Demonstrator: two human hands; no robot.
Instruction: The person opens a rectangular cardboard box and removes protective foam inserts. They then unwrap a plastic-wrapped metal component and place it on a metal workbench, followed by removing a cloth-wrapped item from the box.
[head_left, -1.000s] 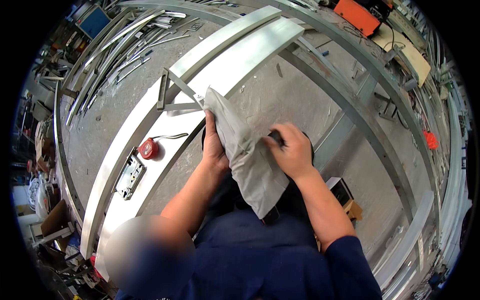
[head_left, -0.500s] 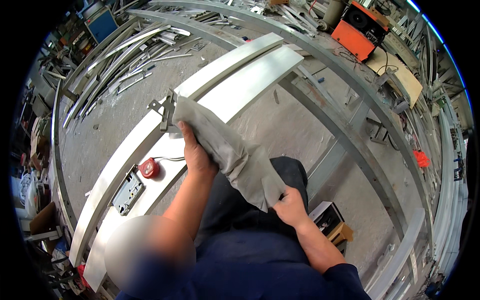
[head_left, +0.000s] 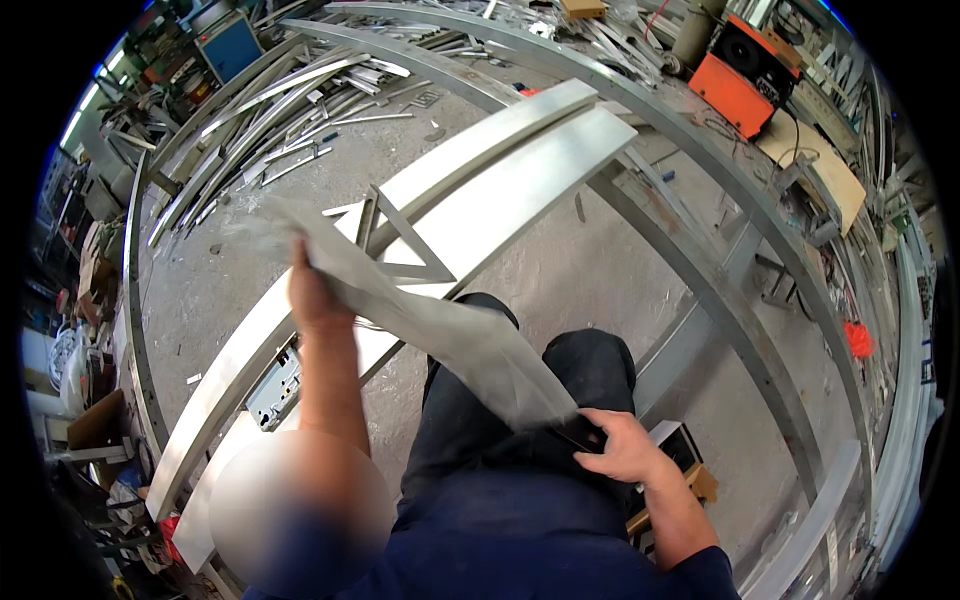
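Note:
A long grey cloth-like bag [head_left: 450, 335] stretches slantwise over my lap, its upper end smeared by motion. Around its upper part my left hand [head_left: 322, 295] is closed, thumb pointing up. By the bag's lower end is my right hand [head_left: 628, 445], thumb and fingers curled about the edge of something dark [head_left: 580, 433] that I cannot make out. Behind the bag, a triangular metal frame [head_left: 415, 235] rests on two white curved beams [head_left: 500, 165]. A flat metal lock-like plate [head_left: 273, 388] lies on the beams beside my left forearm.
Curved grey metal rails [head_left: 690, 160] run around me at the far side and right. Metal offcuts [head_left: 290, 120] lie piled at the far left. An orange machine [head_left: 735, 90] stands at the far right. An open cardboard box [head_left: 690, 470] is beside my right forearm.
My left hand has swung left with the bag's upper end, uncovering the triangular frame. My right hand has shifted slightly right and down. The red tape measure is now hidden.

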